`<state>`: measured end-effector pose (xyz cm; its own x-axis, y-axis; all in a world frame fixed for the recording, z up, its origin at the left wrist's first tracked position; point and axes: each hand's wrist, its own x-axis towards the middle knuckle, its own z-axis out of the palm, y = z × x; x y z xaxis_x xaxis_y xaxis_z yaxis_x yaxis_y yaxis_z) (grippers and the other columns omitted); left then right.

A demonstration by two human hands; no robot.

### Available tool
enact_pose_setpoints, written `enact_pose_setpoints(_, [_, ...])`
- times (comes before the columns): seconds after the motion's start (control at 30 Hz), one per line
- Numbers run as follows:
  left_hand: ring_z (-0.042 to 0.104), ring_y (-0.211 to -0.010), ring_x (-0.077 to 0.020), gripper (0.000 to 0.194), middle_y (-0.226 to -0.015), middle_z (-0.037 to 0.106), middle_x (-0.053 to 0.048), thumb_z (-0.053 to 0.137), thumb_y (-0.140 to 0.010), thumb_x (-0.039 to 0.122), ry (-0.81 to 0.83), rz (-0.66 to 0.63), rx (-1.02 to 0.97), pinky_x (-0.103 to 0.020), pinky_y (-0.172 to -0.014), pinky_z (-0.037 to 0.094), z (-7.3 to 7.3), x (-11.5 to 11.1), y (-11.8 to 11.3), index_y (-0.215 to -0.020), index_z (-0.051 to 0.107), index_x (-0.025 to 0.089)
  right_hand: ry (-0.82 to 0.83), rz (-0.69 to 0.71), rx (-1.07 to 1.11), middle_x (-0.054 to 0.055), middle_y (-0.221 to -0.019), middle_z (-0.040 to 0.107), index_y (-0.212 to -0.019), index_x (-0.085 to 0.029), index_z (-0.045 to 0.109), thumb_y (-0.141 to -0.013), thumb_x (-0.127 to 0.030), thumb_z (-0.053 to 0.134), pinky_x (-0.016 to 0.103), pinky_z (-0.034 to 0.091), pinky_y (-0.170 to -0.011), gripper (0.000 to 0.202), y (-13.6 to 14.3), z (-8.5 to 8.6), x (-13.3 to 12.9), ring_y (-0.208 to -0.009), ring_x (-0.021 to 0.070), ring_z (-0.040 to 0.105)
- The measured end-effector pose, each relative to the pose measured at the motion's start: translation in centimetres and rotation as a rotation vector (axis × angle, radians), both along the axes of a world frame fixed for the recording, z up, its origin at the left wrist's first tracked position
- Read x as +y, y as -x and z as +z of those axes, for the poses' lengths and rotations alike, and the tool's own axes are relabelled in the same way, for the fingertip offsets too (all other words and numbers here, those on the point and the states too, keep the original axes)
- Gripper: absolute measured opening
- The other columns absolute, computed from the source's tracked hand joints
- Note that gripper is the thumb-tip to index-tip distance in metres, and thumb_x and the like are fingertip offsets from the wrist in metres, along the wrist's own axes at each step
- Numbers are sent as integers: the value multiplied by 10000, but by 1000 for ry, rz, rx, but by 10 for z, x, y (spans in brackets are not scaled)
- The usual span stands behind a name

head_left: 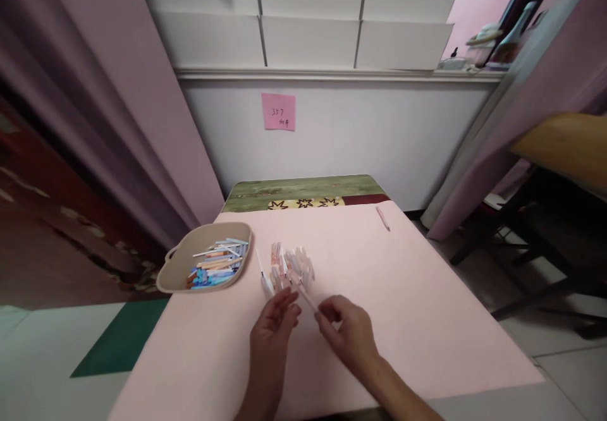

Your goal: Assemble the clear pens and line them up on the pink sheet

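Observation:
My right hand point(348, 329) pinches the lower end of a slim pale pink pen point(307, 298) between thumb and fingers. The pen slants up and left over the pink tabletop. My left hand point(271, 327) is beside the pen's other end, its fingers half curled and a gap between thumb and forefinger. Whether a left fingertip touches the pen is hard to make out. Just beyond both hands lies a loose bunch of pale pens point(298, 263), several in pink, white and orange tones. Part of the bunch is hidden behind my left fingers.
On the left of the table point(403, 320) stands a beige basket point(165, 279) holding blue, orange and white pens point(220, 266). A single pink pen point(383, 218) lies near the far right edge. A pink note point(278, 112) is on the wall. A dark chair point(545, 219) stands to the right.

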<state>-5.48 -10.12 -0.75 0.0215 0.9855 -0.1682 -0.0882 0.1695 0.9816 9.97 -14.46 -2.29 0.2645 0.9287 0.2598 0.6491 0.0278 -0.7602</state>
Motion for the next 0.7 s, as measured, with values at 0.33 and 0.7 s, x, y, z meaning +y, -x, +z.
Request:
enact_pose_setpoints(0.33, [628, -830, -236, 564, -909, 661, -54, 566, -692, 586, -85, 267, 588, -360, -763, 505, -43, 16, 61, -1101, 624, 201, 454, -666, -363, 57, -856, 715, -910, -251, 711, -817, -422, 541, 280, 412, -663, 258, -208, -8, 109, -830, 226, 644])
enact_pose_setpoints(0.7, [628, -832, -242, 559, -943, 664, -57, 561, -676, 600, -81, 250, 599, -365, -767, 505, -50, 22, 60, -1063, 637, 203, 518, -672, -408, 106, -880, 693, -937, -210, 711, -831, -373, 525, 332, 441, -737, 269, -237, -28, 150, -851, 251, 645])
